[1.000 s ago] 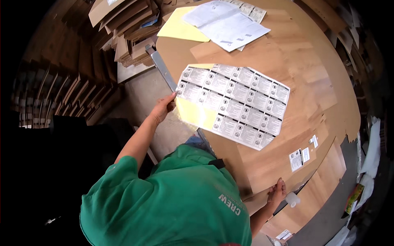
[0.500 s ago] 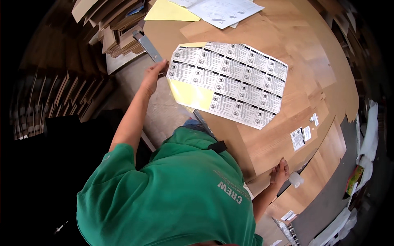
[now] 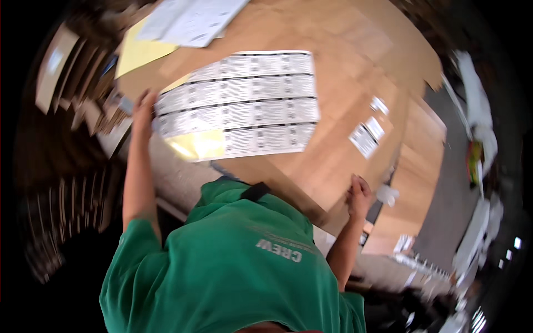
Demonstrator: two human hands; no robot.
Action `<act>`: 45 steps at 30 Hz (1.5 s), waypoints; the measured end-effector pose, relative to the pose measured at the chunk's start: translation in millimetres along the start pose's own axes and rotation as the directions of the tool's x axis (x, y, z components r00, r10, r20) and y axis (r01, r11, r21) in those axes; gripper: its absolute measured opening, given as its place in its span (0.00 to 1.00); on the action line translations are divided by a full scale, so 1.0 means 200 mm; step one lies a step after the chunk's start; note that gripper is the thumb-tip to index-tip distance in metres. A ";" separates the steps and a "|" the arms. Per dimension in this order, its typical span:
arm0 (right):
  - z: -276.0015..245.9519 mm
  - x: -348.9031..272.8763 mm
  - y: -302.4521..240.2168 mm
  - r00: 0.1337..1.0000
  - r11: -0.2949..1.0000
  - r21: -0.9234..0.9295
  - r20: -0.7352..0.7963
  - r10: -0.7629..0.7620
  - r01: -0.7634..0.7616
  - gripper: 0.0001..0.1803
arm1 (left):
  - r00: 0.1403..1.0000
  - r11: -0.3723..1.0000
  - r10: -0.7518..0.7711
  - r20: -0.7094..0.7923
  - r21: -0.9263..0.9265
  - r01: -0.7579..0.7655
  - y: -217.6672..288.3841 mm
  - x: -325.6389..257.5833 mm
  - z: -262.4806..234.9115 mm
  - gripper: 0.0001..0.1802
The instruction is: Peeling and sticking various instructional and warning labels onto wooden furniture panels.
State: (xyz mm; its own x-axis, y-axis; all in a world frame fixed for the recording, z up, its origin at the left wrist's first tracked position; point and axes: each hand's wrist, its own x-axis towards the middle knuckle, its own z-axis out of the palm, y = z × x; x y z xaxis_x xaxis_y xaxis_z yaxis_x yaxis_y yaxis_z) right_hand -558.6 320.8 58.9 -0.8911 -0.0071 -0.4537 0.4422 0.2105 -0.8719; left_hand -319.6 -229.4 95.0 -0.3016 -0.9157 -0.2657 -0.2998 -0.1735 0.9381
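Observation:
My left hand (image 3: pixel 144 114) is closed on the left edge of a sheet of labels (image 3: pixel 266 105), holding it over the wood-patterned board. The sheet carries rows of white printed labels, with bare yellow backing (image 3: pixel 202 145) showing at its lower left. My right hand (image 3: pixel 359 195) hovers by the board's near right edge, its thumb and fingers pinched together; anything between them is too small to make out. Beside it is a whitish roll, perhaps of tape (image 3: pixel 387 195). White labels (image 3: pixel 363 140) lie on the board (image 3: pixel 333 72) beyond my right hand.
White papers (image 3: pixel 194 22) and a yellow sheet (image 3: pixel 139 50) lie at the table's far left. Stacked cardboard pieces (image 3: pixel 61 61) fill the left side. A second wood-patterned panel (image 3: pixel 419 166) lies to the right, near crumpled clear plastic (image 3: pixel 474 100).
The whole view has turned and blurred, shifting the table leftward in the picture. My left hand still holds the label sheet, and my right hand stays by the board's edge, pinched.

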 end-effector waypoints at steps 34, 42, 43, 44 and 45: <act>0.17 0.69 -0.40 0.851 0.761 -0.540 -0.146 -0.505 0.359 0.11 | -0.223 0.161 0.452 0.864 -0.324 -0.932 -0.06 -0.92 1.53 0.29; 0.19 0.71 -0.39 0.785 0.651 -0.622 -0.094 -0.613 0.434 0.05 | -0.210 0.193 0.439 0.873 -0.321 -0.927 -0.04 -0.92 1.53 0.29; 0.19 0.71 -0.38 0.708 0.550 -0.680 -0.065 -0.703 0.484 0.04 | -0.217 0.191 0.443 0.870 -0.328 -0.925 -0.04 -0.92 1.54 0.29; 0.19 0.71 -0.37 0.706 0.548 -0.681 -0.062 -0.705 0.487 0.04 | -0.215 0.191 0.445 0.869 -0.327 -0.926 -0.04 -0.93 1.54 0.29; 0.20 0.70 -0.38 0.633 0.438 -0.730 -0.010 -0.774 0.525 0.04 | -0.215 0.197 0.447 0.869 -0.330 -0.923 -0.05 -0.93 1.54 0.29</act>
State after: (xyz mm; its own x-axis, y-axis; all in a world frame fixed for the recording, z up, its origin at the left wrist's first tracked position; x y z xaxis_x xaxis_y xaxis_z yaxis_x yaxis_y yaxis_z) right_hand -713.2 264.9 54.9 -0.9074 -0.1579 0.3894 -0.3479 0.8021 -0.4854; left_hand -538.7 53.2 66.8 -0.8553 0.4340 0.2830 0.5176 0.6917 0.5036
